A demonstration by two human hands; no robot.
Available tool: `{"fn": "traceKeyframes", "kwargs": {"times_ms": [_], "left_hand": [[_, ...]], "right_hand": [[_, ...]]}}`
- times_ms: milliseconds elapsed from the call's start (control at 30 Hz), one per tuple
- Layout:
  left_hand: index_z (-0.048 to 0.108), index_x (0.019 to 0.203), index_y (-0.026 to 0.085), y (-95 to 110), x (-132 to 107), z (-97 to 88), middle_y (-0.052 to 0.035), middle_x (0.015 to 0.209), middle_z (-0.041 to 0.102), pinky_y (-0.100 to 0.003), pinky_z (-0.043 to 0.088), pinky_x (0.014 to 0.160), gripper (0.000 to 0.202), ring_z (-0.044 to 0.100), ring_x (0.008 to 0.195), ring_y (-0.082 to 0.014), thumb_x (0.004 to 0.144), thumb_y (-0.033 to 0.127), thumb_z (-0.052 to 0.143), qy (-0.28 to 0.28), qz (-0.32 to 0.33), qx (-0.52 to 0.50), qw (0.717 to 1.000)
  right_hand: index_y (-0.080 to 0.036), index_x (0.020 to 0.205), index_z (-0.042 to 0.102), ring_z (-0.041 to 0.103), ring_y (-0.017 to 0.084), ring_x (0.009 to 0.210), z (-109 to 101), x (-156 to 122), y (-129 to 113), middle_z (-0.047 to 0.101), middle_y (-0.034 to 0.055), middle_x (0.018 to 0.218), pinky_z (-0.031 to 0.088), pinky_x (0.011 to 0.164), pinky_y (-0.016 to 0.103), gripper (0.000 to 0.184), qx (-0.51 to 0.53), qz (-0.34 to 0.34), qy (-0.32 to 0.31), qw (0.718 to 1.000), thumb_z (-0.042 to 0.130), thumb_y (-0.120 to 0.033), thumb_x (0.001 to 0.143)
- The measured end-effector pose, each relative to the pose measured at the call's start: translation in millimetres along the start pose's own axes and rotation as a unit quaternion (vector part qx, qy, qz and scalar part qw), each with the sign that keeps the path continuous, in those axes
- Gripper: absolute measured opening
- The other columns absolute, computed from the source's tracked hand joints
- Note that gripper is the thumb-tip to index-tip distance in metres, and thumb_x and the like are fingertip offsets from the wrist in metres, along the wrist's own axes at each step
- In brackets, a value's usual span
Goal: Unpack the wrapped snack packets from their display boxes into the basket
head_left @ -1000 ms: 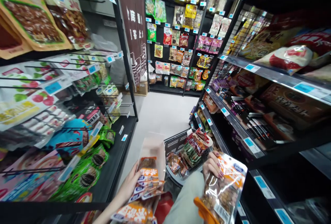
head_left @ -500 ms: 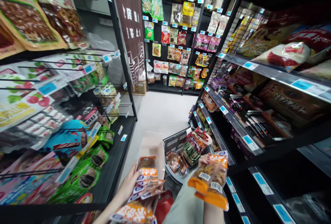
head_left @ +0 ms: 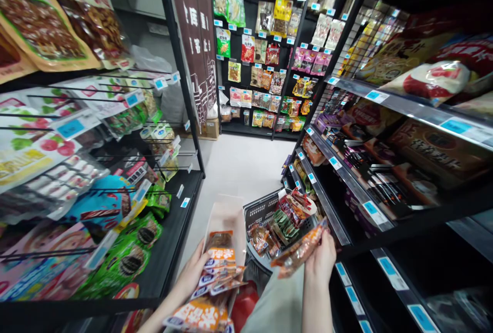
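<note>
My left hand point(head_left: 197, 271) grips the left side of a pale open box point(head_left: 235, 210). Several orange snack packets point(head_left: 219, 271) lie in the box, with my thumb resting near them. My right hand point(head_left: 322, 256) is closed on the end of orange snack packets point(head_left: 298, 251), now seen nearly edge-on; how many there are I cannot tell. They hang beside the near right rim of a grey basket point(head_left: 260, 207). Inside the basket lie brown-and-orange packets point(head_left: 262, 238) and red-and-green packets point(head_left: 288, 215).
A rack of hanging snack bags point(head_left: 69, 128) runs along my left. On my right stand shelves with price tags point(head_left: 370, 204). Pale floor point(head_left: 246, 163) leads to a back wall of hanging snacks point(head_left: 265, 56). Something red point(head_left: 246, 299) sits below the box.
My right hand has turned over, swinging the snack packets from facing me to nearly edge-on and leftward towards the basket. My left hand and the box have hardly moved.
</note>
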State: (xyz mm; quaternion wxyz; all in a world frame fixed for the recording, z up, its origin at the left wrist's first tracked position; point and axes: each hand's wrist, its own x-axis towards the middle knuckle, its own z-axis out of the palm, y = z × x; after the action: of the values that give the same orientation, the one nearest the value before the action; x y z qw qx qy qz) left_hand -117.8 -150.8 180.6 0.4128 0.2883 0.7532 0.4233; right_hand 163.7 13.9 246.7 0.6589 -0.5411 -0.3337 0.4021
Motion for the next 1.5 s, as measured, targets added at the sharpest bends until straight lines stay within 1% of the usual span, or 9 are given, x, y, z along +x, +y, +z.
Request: {"fn": "traceKeyframes", "kwargs": {"times_ms": [233, 533, 700, 900, 1033, 1167, 1333, 1400, 1500], "left_hand": [[0.03, 0.142, 0.012, -2.2, 0.1, -0.1, -0.0085, 0.147, 0.037, -0.033, 0.022, 0.113, 0.073, 0.03, 0.137, -0.0234, 0.08, 0.05, 0.035, -0.019, 0.024, 0.009, 0.999], [0.041, 0.135, 0.011, 15.8, -10.0, -0.2, -0.01, 0.14, 0.048, -0.034, 0.029, 0.111, 0.064, 0.039, 0.133, -0.0237, 0.079, 0.042, 0.041, 0.007, 0.033, -0.018, 0.999], [0.044, 0.133, 0.011, 13.1, -9.4, -0.8, -0.0094, 0.142, 0.045, -0.036, 0.024, 0.113, 0.062, 0.035, 0.135, -0.0231, 0.08, 0.043, 0.037, -0.004, 0.042, -0.009, 0.999], [0.042, 0.134, 0.012, 9.2, -5.5, -1.0, -0.0082, 0.145, 0.041, -0.033, 0.027, 0.111, 0.061, 0.038, 0.133, -0.0223, 0.081, 0.042, 0.038, -0.01, 0.036, -0.019, 0.999], [0.041, 0.135, 0.01, 11.5, -4.5, -1.2, -0.01, 0.14, 0.047, -0.034, 0.028, 0.111, 0.065, 0.039, 0.133, -0.0242, 0.079, 0.043, 0.04, -0.005, 0.033, -0.012, 0.999], [0.037, 0.138, 0.01, 11.6, -4.5, -1.2, -0.0104, 0.142, 0.045, -0.037, 0.026, 0.112, 0.068, 0.037, 0.133, -0.0245, 0.079, 0.044, 0.039, -0.007, 0.025, -0.013, 1.0], [0.036, 0.138, 0.012, 13.7, -5.4, -2.3, -0.0099, 0.143, 0.044, -0.036, 0.026, 0.112, 0.068, 0.036, 0.134, -0.0245, 0.079, 0.046, 0.039, -0.016, 0.021, -0.007, 1.0], [0.039, 0.136, 0.012, 13.9, -5.1, -2.6, -0.0106, 0.142, 0.046, -0.037, 0.025, 0.112, 0.068, 0.035, 0.135, -0.0253, 0.077, 0.047, 0.041, -0.007, 0.019, -0.007, 1.0], [0.039, 0.136, 0.013, 11.1, -3.5, -2.5, -0.0104, 0.143, 0.044, -0.038, 0.023, 0.113, 0.068, 0.033, 0.136, -0.0253, 0.077, 0.047, 0.041, -0.005, 0.013, -0.007, 1.0]], "right_hand": [[-0.02, 0.082, 0.046, 0.052, 0.017, 0.076, 15.8, 15.9, 20.5, 0.053, 0.0011, 0.078, 0.044, 0.074, 0.033, 0.035, -0.111, -0.062, 0.055, 0.99, 0.054, -0.052, 0.072], [-0.018, 0.082, 0.049, 0.056, 0.021, 0.087, 48.0, 47.8, 108.7, 0.06, 0.0068, 0.086, 0.042, 0.082, 0.037, 0.033, -0.247, -0.059, -0.028, 0.967, 0.052, -0.051, 0.077], [-0.015, 0.092, 0.057, 0.055, 0.02, 0.098, 42.2, 63.4, 131.0, 0.06, 0.0059, 0.099, 0.038, 0.092, 0.043, 0.033, -0.281, -0.022, -0.045, 0.958, 0.055, -0.046, 0.084], [-0.017, 0.077, 0.058, 0.057, 0.02, 0.081, 8.1, 58.7, 112.9, 0.062, 0.0028, 0.077, 0.042, 0.081, 0.038, 0.025, -0.201, 0.025, -0.106, 0.974, 0.061, -0.041, 0.076], [-0.018, 0.08, 0.056, 0.056, 0.019, 0.073, -7.5, 36.6, 84.2, 0.062, 0.0014, 0.073, 0.044, 0.071, 0.033, 0.029, -0.07, 0.052, -0.125, 0.988, 0.063, -0.043, 0.067], [-0.022, 0.087, 0.051, 0.048, 0.009, 0.055, -12.2, 16.7, 45.9, 0.051, -0.0058, 0.066, 0.043, 0.053, 0.023, 0.029, 0.086, 0.097, -0.156, 0.979, 0.064, -0.041, 0.068], [-0.026, 0.086, 0.051, 0.013, 0.002, 0.034, -14.3, 5.1, 6.3, 0.032, -0.0103, 0.059, 0.018, 0.026, 0.015, 0.02, 0.277, 0.149, -0.23, 0.921, 0.065, -0.031, 0.073], [-0.027, 0.089, 0.05, 0.015, 0.003, 0.032, -12.4, 0.6, -3.4, 0.033, -0.0098, 0.061, 0.021, 0.024, 0.015, 0.017, 0.423, 0.197, -0.283, 0.838, 0.061, -0.029, 0.077], [-0.027, 0.091, 0.049, 0.026, 0.004, 0.032, -6.6, -7.8, -16.6, 0.034, -0.0091, 0.061, 0.031, 0.027, 0.016, 0.011, 0.592, 0.271, -0.345, 0.676, 0.055, -0.027, 0.082]]}}
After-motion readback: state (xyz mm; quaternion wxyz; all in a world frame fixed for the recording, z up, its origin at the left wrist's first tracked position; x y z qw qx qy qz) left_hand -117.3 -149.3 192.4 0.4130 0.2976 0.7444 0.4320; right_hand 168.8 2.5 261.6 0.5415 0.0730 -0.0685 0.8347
